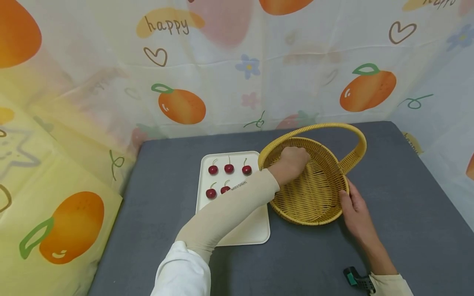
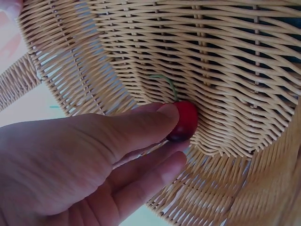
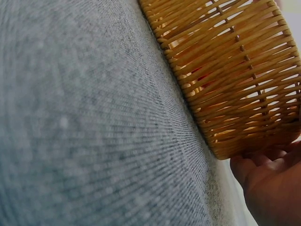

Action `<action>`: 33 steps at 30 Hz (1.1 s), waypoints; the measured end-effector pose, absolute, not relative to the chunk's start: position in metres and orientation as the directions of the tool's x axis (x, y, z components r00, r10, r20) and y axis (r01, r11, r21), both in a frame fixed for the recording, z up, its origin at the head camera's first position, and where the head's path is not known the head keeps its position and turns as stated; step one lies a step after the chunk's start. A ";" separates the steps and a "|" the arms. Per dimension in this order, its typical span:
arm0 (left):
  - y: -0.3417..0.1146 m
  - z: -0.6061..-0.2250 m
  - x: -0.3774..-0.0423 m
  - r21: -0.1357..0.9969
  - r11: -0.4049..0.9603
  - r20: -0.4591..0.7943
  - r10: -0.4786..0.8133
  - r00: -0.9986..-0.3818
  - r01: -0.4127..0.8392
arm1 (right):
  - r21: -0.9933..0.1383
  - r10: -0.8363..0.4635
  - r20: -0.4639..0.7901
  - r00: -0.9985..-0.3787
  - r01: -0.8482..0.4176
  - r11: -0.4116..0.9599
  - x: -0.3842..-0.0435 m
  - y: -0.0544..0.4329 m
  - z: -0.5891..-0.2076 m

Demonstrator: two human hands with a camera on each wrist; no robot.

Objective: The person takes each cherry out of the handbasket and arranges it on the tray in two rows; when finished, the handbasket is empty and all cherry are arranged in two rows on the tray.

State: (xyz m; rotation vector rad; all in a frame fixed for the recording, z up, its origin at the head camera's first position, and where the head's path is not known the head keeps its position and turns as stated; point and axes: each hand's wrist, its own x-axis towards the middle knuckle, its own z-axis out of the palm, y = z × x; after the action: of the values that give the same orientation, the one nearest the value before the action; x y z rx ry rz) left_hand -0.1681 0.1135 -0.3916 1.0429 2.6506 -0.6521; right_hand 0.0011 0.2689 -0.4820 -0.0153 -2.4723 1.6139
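Observation:
A cherry (image 2: 188, 121) with a thin green stem is pinched between the thumb and fingers of my left hand (image 1: 293, 162), down inside a round yellow wicker basket (image 1: 309, 201). The woven base and wall lie close around the cherry in the left wrist view; from the head view, the hand hides it. My right hand (image 1: 356, 211) grips the basket's right side, thumb over the rim and fingers against the outer wall. The basket's arched handle (image 1: 326, 126) stands up over its far side.
Left of the basket lies a white rectangular tray (image 1: 255, 232) with several stemmed cherries (image 1: 228, 168), partly covered by my left sleeve (image 1: 229, 209). Both rest on a dark grey table (image 1: 163, 185). A fruit-printed cloth (image 1: 222, 74) hangs behind the table's back edge.

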 end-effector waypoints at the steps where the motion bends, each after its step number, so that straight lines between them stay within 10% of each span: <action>1: 0.114 -0.392 -0.168 -0.326 0.650 -0.358 0.587 -0.726 0.686 | -0.908 0.115 0.148 -0.982 -0.089 0.409 0.001 0.268 -0.482; 33: 0.100 -0.378 -0.158 -0.075 0.606 -0.336 0.732 -0.593 0.792 | -0.902 0.122 0.145 -0.982 -0.081 0.424 0.002 0.268 -0.482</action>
State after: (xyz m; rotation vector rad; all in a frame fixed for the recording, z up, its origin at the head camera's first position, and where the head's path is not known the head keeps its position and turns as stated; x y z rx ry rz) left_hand -0.1577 0.1001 -0.3778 1.2449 2.5635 -0.3150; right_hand 0.0023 0.2678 -0.4823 -0.0361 -2.4866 1.5913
